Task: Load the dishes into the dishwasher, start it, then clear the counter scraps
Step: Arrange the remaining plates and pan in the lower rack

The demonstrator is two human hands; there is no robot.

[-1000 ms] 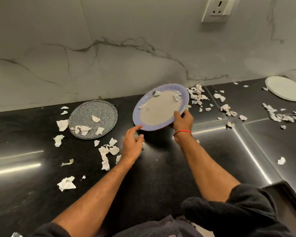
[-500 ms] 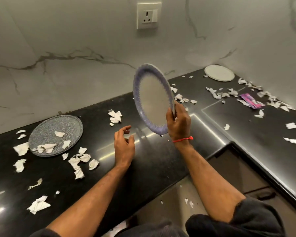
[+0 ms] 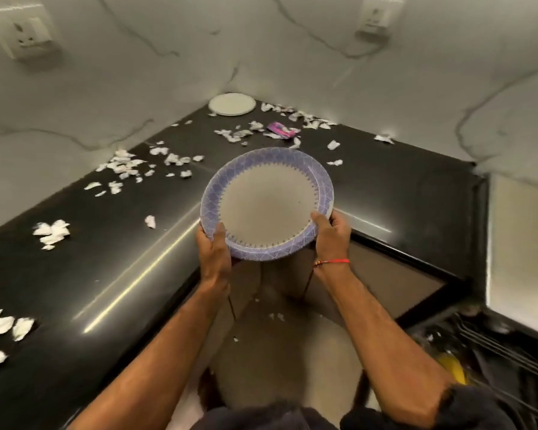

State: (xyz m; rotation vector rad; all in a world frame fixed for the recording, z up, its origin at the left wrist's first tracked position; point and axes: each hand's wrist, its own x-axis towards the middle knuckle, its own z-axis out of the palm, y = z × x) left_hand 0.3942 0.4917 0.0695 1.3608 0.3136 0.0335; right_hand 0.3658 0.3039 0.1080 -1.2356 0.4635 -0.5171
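A round plate (image 3: 266,203) with a purple patterned rim and grey centre is held level over the inner corner of the black counter (image 3: 106,274). My left hand (image 3: 213,252) grips its near left rim, thumb on top. My right hand (image 3: 331,235), with a red thread at the wrist, grips the near right rim. The plate's face carries no scraps. A white plate (image 3: 232,104) lies in the far corner of the counter. White paper scraps (image 3: 121,164) lie scattered over the counter. An open dishwasher rack (image 3: 494,352) shows at the lower right.
A purple wrapper (image 3: 279,129) lies among scraps near the white plate. More scraps (image 3: 52,232) sit at the left, and a few on the floor (image 3: 277,316). Wall sockets (image 3: 28,34) are on the marble wall. Something yellow (image 3: 452,367) sits in the rack.
The plate went from tilted on edge in my right hand alone to level, and my left hand has taken hold of its left rim. The view has swung right toward the counter corner.
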